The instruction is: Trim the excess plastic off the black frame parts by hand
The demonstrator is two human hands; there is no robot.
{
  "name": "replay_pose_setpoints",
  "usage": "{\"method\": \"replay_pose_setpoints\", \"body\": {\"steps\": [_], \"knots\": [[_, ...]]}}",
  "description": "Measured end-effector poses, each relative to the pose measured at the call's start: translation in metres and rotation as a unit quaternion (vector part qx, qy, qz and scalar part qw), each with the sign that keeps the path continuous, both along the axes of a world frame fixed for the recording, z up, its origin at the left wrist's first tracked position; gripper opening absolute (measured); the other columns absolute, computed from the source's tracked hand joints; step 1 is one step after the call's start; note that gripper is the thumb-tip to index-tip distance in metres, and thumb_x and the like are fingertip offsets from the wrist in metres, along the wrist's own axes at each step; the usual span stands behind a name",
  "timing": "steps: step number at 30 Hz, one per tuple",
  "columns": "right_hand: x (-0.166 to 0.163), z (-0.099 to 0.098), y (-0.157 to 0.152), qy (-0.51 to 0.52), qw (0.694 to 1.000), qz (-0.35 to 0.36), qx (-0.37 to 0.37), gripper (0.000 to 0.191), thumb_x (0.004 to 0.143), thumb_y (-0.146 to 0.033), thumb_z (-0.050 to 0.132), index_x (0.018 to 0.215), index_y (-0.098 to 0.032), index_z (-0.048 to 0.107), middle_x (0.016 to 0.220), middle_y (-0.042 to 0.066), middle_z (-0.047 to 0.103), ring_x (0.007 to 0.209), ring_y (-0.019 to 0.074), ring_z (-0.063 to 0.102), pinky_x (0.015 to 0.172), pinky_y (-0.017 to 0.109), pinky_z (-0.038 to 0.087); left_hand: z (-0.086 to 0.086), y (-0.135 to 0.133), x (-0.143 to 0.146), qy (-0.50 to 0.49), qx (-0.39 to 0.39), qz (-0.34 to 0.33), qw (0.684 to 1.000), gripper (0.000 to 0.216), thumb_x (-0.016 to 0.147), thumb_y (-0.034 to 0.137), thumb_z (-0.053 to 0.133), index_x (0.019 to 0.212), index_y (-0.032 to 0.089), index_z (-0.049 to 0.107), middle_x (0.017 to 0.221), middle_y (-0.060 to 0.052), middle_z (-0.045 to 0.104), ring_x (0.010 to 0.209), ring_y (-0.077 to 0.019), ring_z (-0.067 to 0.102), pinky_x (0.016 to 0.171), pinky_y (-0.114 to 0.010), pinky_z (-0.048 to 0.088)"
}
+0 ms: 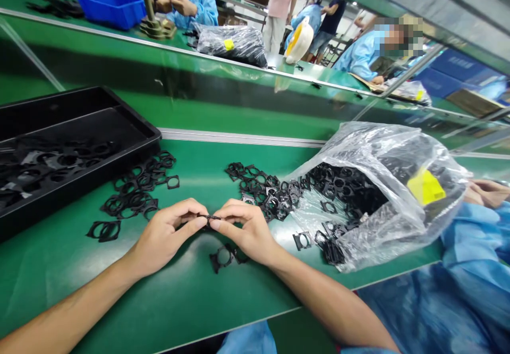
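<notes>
My left hand (167, 234) and my right hand (243, 232) meet above the green belt (179, 285), their fingertips pinching a thin black frame piece (209, 220) from both sides. Just below my right hand lies a similar black frame (222, 257). Loose black frames (135, 192) are scattered to the left, and another heap (258, 192) sits to the right. That heap spills from the mouth of a clear plastic bag (378, 152) full of black frames, which carries a yellow label (425, 186).
A black tray (131, 115) holding black frames stands at the left. A metal rail (239, 138) crosses behind the belt. Beyond it, co-workers in blue gowns sit at another belt with a blue crate (109, 7). A co-worker's hand (488, 193) rests at the right.
</notes>
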State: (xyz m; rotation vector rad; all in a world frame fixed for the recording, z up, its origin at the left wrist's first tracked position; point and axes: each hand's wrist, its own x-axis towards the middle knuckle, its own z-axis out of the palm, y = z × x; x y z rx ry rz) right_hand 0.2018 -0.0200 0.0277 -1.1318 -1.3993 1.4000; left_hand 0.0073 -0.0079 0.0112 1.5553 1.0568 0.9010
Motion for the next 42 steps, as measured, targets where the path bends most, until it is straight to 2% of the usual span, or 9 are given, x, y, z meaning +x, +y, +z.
{"method": "replay_pose_setpoints", "body": {"steps": [6,10,13,20,25,29,33,37,42], "knots": [[0.000,-0.007,0.004,0.036,0.996,0.010,-0.085,0.040,0.069,-0.055,0.085,0.077,-0.018,0.075,0.070,0.002,0.071,0.064,0.0141,0.064,0.064,0.026,0.053,-0.005,0.002,-0.001,-0.037,-0.081,0.031,0.996,0.027,0.083,0.044,0.072,0.084,0.017,0.072,0.073,-0.003,0.073,0.068,-0.0156,0.069,0.066,-0.023,0.057],[0.000,-0.006,0.006,0.058,0.995,0.000,-0.081,0.037,0.069,-0.054,0.086,0.077,-0.019,0.077,0.072,0.002,0.074,0.064,0.0152,0.066,0.065,0.027,0.056,-0.001,0.005,0.002,-0.064,-0.105,0.044,0.991,0.033,0.080,0.048,0.074,0.084,0.015,0.075,0.076,-0.005,0.076,0.068,-0.0176,0.071,0.068,-0.027,0.060],[0.000,-0.002,0.011,0.049,0.996,-0.008,-0.080,0.035,0.069,-0.052,0.087,0.073,-0.019,0.075,0.066,0.001,0.071,0.059,0.0143,0.065,0.061,0.026,0.055,0.002,0.010,0.004,-0.094,-0.121,0.036,0.988,0.035,0.080,0.049,0.073,0.083,0.014,0.075,0.076,-0.005,0.076,0.067,-0.0168,0.070,0.068,-0.027,0.060],[0.001,0.000,0.019,-0.006,0.998,-0.024,-0.064,0.037,0.069,-0.053,0.088,0.077,-0.019,0.075,0.063,0.003,0.072,0.057,0.0166,0.068,0.059,0.028,0.057,-0.006,0.015,0.001,-0.131,-0.134,0.017,0.982,0.032,0.070,0.030,0.084,0.095,0.013,0.073,0.086,-0.005,0.076,0.074,-0.0130,0.070,0.072,-0.023,0.057],[0.003,-0.003,0.020,-0.001,0.998,-0.015,-0.059,0.033,0.074,-0.051,0.085,0.083,-0.020,0.076,0.067,0.004,0.074,0.062,0.0178,0.071,0.065,0.030,0.061,-0.007,0.016,0.000,-0.158,-0.139,0.004,0.978,0.030,0.076,0.029,0.079,0.100,0.011,0.072,0.079,-0.005,0.075,0.069,-0.0142,0.072,0.071,-0.026,0.059],[0.003,-0.005,0.020,-0.007,0.999,-0.002,-0.037,0.032,0.077,-0.049,0.083,0.089,-0.020,0.077,0.073,0.004,0.074,0.067,0.0183,0.072,0.070,0.032,0.063,-0.008,0.017,0.000,-0.148,-0.103,0.016,0.983,0.021,0.078,0.023,0.076,0.095,0.012,0.072,0.079,-0.004,0.075,0.070,-0.0144,0.072,0.070,-0.025,0.059],[0.002,-0.004,0.018,-0.053,0.998,-0.012,0.041,0.020,0.080,-0.040,0.082,0.087,-0.022,0.078,0.088,0.005,0.074,0.077,0.0175,0.072,0.074,0.030,0.063,-0.011,0.016,0.000,-0.115,-0.008,0.038,0.993,0.006,0.079,0.014,0.072,0.084,0.015,0.072,0.086,-0.004,0.075,0.081,-0.0146,0.072,0.079,-0.025,0.058],[0.002,-0.003,0.016,-0.068,0.993,-0.012,0.092,0.011,0.085,-0.034,0.078,0.089,-0.024,0.078,0.092,0.005,0.071,0.080,0.0168,0.071,0.074,0.028,0.063,-0.014,0.014,0.000,-0.085,0.050,0.034,0.995,0.009,0.080,0.009,0.069,0.085,0.016,0.071,0.090,-0.004,0.075,0.087,-0.0142,0.070,0.085,-0.025,0.055],[0.002,-0.004,0.014,-0.070,0.992,-0.004,0.103,0.010,0.086,-0.032,0.077,0.091,-0.023,0.076,0.093,0.005,0.071,0.079,0.0166,0.070,0.074,0.029,0.063,-0.016,0.014,0.000,-0.079,0.061,0.031,0.995,0.016,0.078,0.003,0.064,0.085,0.016,0.071,0.091,-0.004,0.076,0.089,-0.0138,0.071,0.086,-0.025,0.055]]}}
